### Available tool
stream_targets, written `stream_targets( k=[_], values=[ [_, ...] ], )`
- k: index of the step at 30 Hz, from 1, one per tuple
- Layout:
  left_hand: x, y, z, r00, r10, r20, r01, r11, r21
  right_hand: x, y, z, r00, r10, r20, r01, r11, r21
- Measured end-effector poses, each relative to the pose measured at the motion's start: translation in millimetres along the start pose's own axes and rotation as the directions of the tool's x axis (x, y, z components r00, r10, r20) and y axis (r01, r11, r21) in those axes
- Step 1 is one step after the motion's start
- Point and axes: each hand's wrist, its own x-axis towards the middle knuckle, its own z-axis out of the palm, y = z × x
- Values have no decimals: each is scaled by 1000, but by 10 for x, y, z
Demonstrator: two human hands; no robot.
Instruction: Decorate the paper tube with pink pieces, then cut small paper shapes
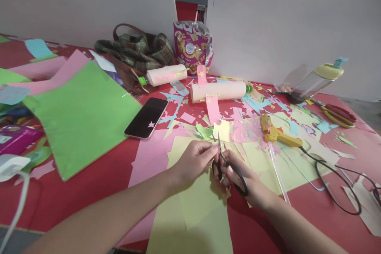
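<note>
My right hand [242, 180] has its fingers through the loops of black-handled scissors [237, 174], whose blades point away from me and stand slightly apart. Just left of the blades, my left hand [195, 160] is closed in a pinch of thumb and fingers; whatever it pinches is too small to make out. Both hands are above yellow paper sheets [196, 210]. Beyond the scissor tips lies a pale yellow paper scrap [222, 130]. Farther back rests a cream paper-wrapped bottle [218, 91] with pink strips and small yellow stars on it.
A yellow glue gun [279, 135] with a black cord lies to the right. Farther right are a tilted clear bottle [317, 81] and red-handled scissors [339, 114]. A phone [147, 118], a green sheet [85, 119], a snack bag [192, 47] and a second wrapped bottle [166, 75] occupy the left and back.
</note>
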Motion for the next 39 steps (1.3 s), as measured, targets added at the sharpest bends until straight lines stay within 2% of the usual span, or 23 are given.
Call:
stream_targets(
  k=[10,24,28,31,36,39],
  values=[
    [-11,66,17,1000,2,-2,-2,1000,26,-5,7,24,999,22,-26,-23,999,-42],
    [13,16,-15,997,66,-29,-62,990,130,33,27,57,999,7,-45,-9,999,-41],
    [9,25,-10,998,68,3,-67,989,134,41,50,36,991,14,-132,-12,1000,19],
    [1,37,1,998,46,44,-51,992,115,44,53,-5,973,-27,-228,51,994,96],
    [-12,60,0,980,-17,197,-15,988,157,75,29,-58,917,-105,-384,168,977,134],
    [-14,52,-13,960,-57,274,-2,978,209,81,12,-57,914,-127,-384,191,973,132]
  ],
)
